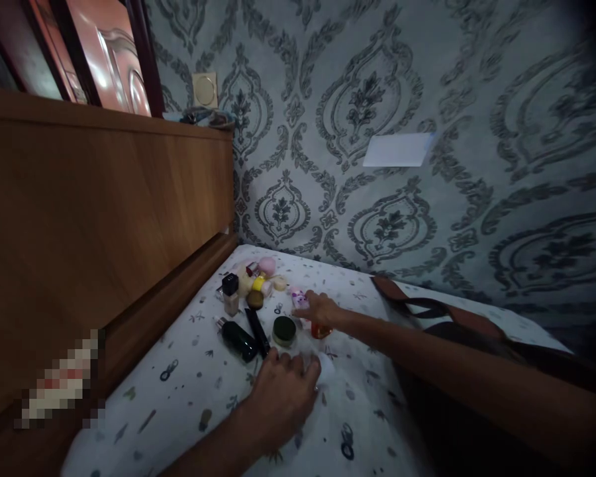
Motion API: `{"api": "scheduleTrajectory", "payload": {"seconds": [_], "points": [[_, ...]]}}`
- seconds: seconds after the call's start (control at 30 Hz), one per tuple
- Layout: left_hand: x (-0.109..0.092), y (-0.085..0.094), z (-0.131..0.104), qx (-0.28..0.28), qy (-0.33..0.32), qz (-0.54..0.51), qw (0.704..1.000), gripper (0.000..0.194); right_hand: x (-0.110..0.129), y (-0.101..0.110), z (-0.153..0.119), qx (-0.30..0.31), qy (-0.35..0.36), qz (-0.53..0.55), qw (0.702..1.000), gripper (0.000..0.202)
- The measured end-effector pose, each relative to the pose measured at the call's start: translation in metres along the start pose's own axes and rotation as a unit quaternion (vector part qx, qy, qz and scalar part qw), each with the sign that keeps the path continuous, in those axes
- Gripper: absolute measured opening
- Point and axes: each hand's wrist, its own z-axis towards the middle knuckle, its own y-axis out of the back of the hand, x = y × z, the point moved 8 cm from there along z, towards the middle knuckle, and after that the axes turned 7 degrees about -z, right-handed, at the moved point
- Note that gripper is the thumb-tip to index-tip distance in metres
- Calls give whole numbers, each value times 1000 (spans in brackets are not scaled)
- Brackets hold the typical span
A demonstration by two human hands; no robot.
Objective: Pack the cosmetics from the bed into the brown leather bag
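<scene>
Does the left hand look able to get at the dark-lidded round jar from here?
Probably yes: the dark-lidded round jar sits just ahead of the left hand, its top uncovered, with the right hand off to one side.

Panel (129, 192) along left of the sheet (179, 411), wall (298, 139) across the far side. On the sheet, left to right: lying bottle (238, 341), tube (255, 326), jar (284, 329). Upright bottle (231, 296) just far of the lying one. Left hand (285, 391) near side of jar; right hand (320, 310) far right of it, beside packet (299, 299). Strap (390, 289) farther right.
</scene>
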Motion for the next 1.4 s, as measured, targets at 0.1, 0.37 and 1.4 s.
{"api": "scheduleTrajectory", "payload": {"seconds": [0.1,0.37,1.4], "points": [[14,23,3,-75,6,-30,997,12,-3,-10,-4,0,-37,-55,998,42],[169,81,-22,-330,263,-173,890,70,-5,-8,-7,44,21,-82,995,33],[231,41,-55,-235,295,-481,791,48,98,-1,22,-7,198,395,897,8]]}}
